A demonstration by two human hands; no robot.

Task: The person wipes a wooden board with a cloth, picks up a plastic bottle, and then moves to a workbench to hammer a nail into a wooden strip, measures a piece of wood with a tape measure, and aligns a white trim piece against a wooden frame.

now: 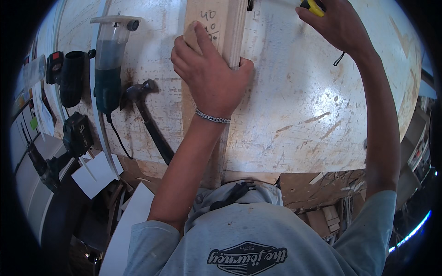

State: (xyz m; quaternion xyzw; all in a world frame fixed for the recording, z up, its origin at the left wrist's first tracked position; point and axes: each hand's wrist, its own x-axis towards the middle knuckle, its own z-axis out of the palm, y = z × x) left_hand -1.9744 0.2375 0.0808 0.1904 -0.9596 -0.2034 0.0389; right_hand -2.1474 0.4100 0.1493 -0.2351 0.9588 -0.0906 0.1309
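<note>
A long wooden board (237, 27) with pencilled figures on its face runs from the far edge of the view toward my body. My left hand (209, 76) is closed over it, the fingers across the top face and the thumb on the right edge. At the far right, my right hand (334, 25) is closed around a yellow-and-black tape measure (315, 7), mostly hidden by the fingers. A thin black strap loop (339, 59) hangs below that hand. A small black piece (250, 4) shows beside the board at the picture's upper edge.
Left of the board, a claw hammer (149, 122) lies on the scuffed white worktable (294, 138). Farther left are a green corded power tool (108, 78), a long pale strip (97, 106) and cordless drills (73, 83). Wood offcuts (324, 218) are stacked below the near edge.
</note>
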